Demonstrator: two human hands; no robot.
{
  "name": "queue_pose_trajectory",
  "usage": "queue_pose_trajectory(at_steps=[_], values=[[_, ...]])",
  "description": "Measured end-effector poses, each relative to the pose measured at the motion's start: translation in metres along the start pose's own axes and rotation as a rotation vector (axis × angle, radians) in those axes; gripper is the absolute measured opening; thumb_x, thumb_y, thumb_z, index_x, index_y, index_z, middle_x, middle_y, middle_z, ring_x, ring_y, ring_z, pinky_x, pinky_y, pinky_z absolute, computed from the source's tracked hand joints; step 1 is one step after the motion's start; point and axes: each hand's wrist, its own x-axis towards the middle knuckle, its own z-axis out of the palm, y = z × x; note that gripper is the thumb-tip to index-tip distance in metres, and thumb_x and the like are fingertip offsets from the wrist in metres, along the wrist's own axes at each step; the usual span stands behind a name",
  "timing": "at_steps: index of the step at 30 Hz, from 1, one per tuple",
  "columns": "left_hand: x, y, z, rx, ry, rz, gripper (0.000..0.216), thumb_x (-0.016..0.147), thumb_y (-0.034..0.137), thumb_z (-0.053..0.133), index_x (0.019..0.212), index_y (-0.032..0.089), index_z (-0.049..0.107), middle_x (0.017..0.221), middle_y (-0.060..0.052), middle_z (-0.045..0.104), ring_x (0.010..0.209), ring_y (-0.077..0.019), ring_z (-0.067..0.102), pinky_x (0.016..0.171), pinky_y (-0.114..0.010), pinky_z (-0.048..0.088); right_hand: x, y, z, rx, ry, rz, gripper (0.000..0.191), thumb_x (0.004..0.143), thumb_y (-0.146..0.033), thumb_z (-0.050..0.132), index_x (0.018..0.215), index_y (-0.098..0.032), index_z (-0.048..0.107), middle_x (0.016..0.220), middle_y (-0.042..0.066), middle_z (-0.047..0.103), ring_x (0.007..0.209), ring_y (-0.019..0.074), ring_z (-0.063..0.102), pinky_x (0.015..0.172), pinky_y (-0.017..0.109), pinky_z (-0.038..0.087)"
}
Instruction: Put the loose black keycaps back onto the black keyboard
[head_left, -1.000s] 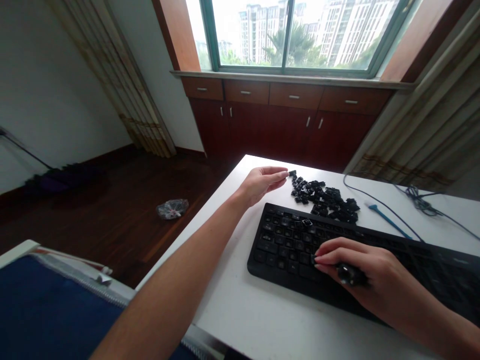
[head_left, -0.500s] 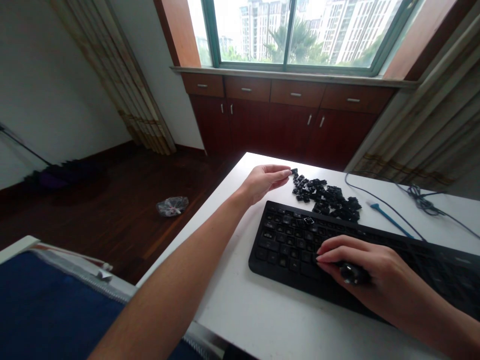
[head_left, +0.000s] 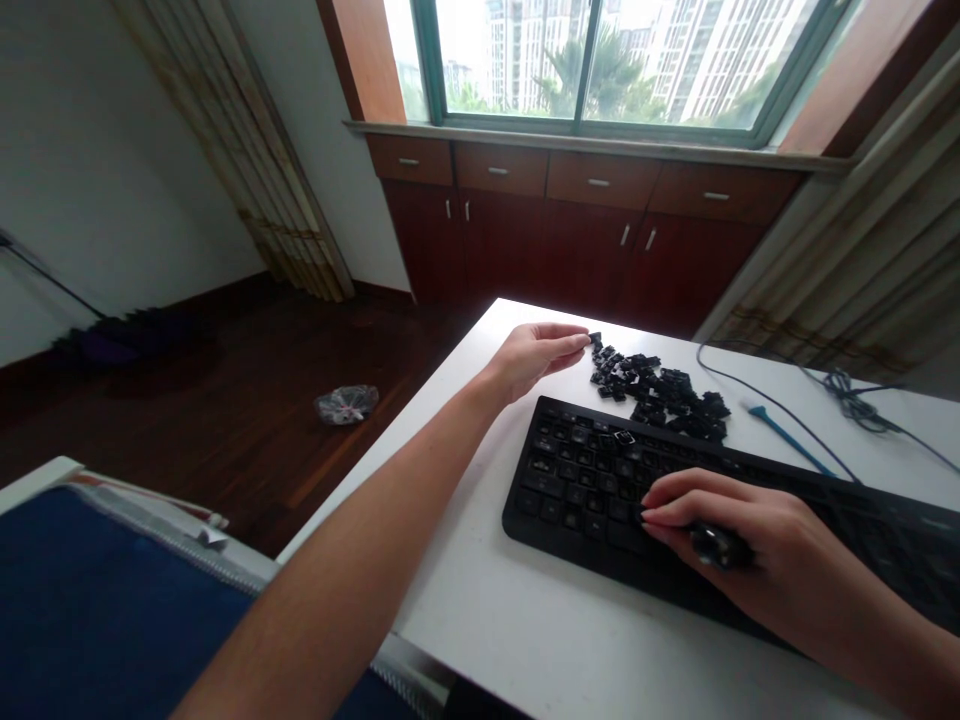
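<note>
A black keyboard (head_left: 600, 490) lies on the white table (head_left: 525, 630). Behind it sits a pile of loose black keycaps (head_left: 660, 393). My left hand (head_left: 536, 357) reaches to the pile's left end, thumb and fingers pinched on one black keycap (head_left: 595, 339). My right hand (head_left: 739, 545) rests on the keyboard's front middle, fingers curled round a small dark tool whose round end shows between the fingers. One keycap (head_left: 622, 436) stands loose and tilted on the upper rows of the keyboard.
A blue tool (head_left: 784, 432) and a dark cable (head_left: 825, 395) lie on the table behind the keyboard at right. A blue padded surface (head_left: 97, 610) fills the lower left. A crumpled plastic bag (head_left: 346, 404) lies on the wooden floor. Cabinets stand under the window.
The view has drifted slightly down and left. My left hand stays pinched at the pile's edge, and my right hand keeps its place on the keyboard.
</note>
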Motion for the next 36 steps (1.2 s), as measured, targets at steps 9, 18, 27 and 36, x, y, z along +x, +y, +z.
queue_pose_trajectory(at_steps=[9, 18, 27, 36], values=[[0.0, 0.0, 0.0, -0.002, -0.011, 0.007, 0.014, 0.078, 0.007, 0.077, 0.091, 0.006, 0.075, 0.094, -0.012, 0.075, 0.086, -0.0144, 0.07, 0.098, -0.034, 0.051, 0.0, -0.003, -0.002, -0.061, -0.044, 0.005, 0.013, 0.094, -0.024, 0.057, 0.094, -0.025, 0.069, 0.111, 0.005, 0.069, 0.084, 0.0178, 0.071, 0.071, 0.027, 0.057], [0.002, -0.002, -0.003, 0.006, -0.03, 0.014, 0.016, 0.078, 0.01, 0.078, 0.094, 0.007, 0.075, 0.097, -0.012, 0.074, 0.088, -0.0143, 0.069, 0.098, -0.034, 0.051, 0.006, -0.015, -0.013, 0.139, 0.265, 0.143, 0.023, 0.092, -0.036, 0.063, 0.073, -0.022, 0.065, 0.091, 0.005, 0.071, 0.076, 0.0173, 0.067, 0.067, 0.026, 0.053], [0.002, -0.003, -0.003, 0.0, -0.052, 0.025, 0.017, 0.078, 0.013, 0.079, 0.093, 0.008, 0.075, 0.097, -0.011, 0.074, 0.088, -0.0134, 0.069, 0.099, -0.034, 0.05, 0.038, -0.047, -0.007, 0.984, 0.301, 0.207, 0.05, 0.094, -0.04, 0.058, 0.052, -0.021, 0.038, 0.048, -0.005, 0.032, 0.044, 0.0111, 0.03, 0.043, 0.029, 0.028], [0.001, -0.004, -0.003, 0.035, -0.101, 0.005, 0.025, 0.074, 0.019, 0.084, 0.095, 0.009, 0.076, 0.099, -0.011, 0.075, 0.091, -0.0147, 0.069, 0.097, -0.032, 0.051, 0.052, -0.06, 0.014, 0.878, 0.296, 0.131, 0.059, 0.094, -0.041, 0.057, 0.046, -0.021, 0.03, 0.045, -0.005, 0.024, 0.043, 0.0087, 0.02, 0.041, 0.029, 0.016]])
